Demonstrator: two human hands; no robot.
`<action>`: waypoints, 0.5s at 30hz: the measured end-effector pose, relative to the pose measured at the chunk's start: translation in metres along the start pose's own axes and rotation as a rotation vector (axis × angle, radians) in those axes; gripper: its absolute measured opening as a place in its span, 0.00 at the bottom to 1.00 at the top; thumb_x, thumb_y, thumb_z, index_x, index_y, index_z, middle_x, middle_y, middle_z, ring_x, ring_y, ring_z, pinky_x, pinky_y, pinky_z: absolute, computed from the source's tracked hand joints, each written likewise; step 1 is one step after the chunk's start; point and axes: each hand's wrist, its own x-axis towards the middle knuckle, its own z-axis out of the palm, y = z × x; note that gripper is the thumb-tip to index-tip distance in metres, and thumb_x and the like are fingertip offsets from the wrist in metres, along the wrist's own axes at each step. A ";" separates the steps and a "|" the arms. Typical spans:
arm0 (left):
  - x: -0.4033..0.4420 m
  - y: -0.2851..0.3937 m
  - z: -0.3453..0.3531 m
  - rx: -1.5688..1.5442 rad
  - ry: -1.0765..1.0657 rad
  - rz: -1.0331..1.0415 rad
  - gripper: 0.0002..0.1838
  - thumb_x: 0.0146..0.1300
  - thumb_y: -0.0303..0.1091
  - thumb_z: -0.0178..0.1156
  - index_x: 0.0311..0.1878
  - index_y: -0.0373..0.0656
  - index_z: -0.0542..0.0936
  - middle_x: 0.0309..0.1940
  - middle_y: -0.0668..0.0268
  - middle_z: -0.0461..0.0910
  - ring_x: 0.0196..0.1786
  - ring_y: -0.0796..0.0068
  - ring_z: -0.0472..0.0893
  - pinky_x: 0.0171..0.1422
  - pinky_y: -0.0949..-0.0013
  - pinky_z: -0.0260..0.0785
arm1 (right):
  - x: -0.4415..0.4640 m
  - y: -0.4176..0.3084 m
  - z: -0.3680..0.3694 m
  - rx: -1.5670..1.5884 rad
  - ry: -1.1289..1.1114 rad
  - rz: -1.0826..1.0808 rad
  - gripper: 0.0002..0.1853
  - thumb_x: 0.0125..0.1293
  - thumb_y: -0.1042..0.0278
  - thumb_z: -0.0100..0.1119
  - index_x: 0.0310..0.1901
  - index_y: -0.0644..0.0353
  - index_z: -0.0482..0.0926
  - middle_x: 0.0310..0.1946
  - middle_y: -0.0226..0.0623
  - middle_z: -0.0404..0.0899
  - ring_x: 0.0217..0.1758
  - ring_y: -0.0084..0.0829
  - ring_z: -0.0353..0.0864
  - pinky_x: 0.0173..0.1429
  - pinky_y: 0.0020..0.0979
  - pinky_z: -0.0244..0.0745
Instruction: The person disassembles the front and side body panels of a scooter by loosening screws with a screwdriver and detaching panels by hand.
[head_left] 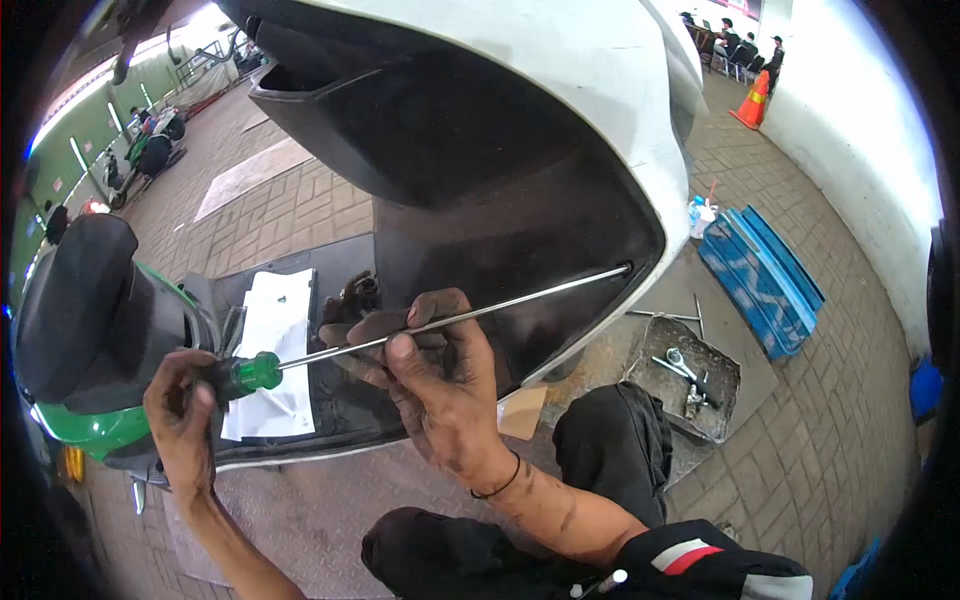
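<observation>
A long screwdriver (540, 293) with a green and black handle runs across the view. My left hand (183, 412) is wrapped round its handle. My right hand (445, 385) pinches the thin steel shaft between thumb and fingers. The shaft's tip meets a small dark hole near the lower right edge of the black inner panel (500, 225) of a scooter; how deep it sits I cannot tell. White body trim (610, 70) borders that panel. Behind my hands, white paper (275, 340) lies on the black footboard (350, 255), beside the black seat (75, 290).
A metal tray (725, 405) with several tools lies on the right, near a T-shaped bar (699, 317). Beyond are a blue toolbox (765, 280), small bottles (702, 216) and an orange cone (750, 102). Several people sit at the far right; other motorbikes (150, 150) stand far left.
</observation>
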 end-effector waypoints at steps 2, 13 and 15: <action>0.002 -0.014 0.009 -0.069 0.049 0.506 0.22 0.60 0.41 0.70 0.50 0.37 0.77 0.45 0.65 0.74 0.48 0.76 0.74 0.56 0.74 0.66 | 0.001 -0.002 -0.001 -0.025 0.042 -0.007 0.10 0.74 0.71 0.55 0.49 0.55 0.63 0.49 0.51 0.81 0.61 0.55 0.79 0.65 0.48 0.80; -0.001 -0.016 -0.027 0.128 0.112 -0.168 0.45 0.47 0.41 0.78 0.68 0.36 0.70 0.61 0.58 0.72 0.62 0.67 0.73 0.66 0.68 0.63 | 0.002 -0.007 0.000 0.051 -0.022 -0.063 0.09 0.75 0.72 0.53 0.50 0.57 0.65 0.45 0.51 0.81 0.58 0.54 0.82 0.58 0.40 0.87; -0.006 -0.020 -0.023 0.125 -0.011 0.312 0.48 0.47 0.40 0.79 0.71 0.36 0.67 0.65 0.58 0.69 0.64 0.66 0.71 0.66 0.67 0.65 | 0.003 -0.011 -0.002 0.023 -0.043 -0.093 0.09 0.75 0.71 0.53 0.50 0.57 0.65 0.45 0.51 0.81 0.57 0.54 0.82 0.57 0.39 0.87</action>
